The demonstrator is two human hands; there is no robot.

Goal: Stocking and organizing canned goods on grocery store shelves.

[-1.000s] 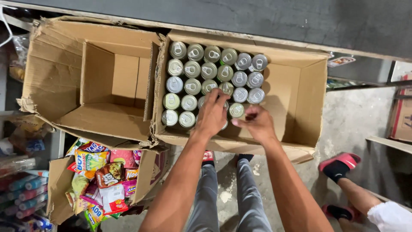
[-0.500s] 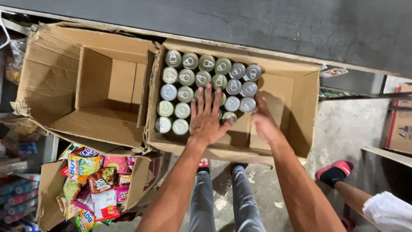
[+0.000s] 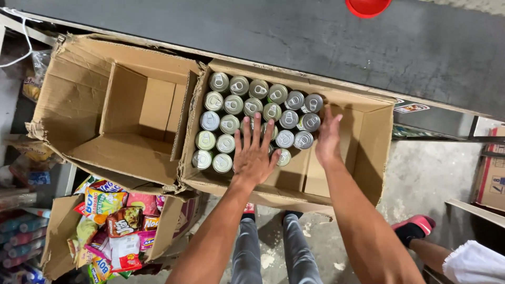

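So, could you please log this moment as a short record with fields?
left hand: open, palm down, fingers spread over the cans
right hand: open, at the right edge of the cans, near a can in the right column
cans: upright, packed in rows, filling the left part of the box
empty box: open, left of the can box
snack box: lower left, full of colourful packets
other person's foot: red shoe, lower right

Bare forearms, no sleeves – hands (image 3: 256, 155) bare, no gloves. Grey trousers (image 3: 273, 252), dark shoes – red trim.
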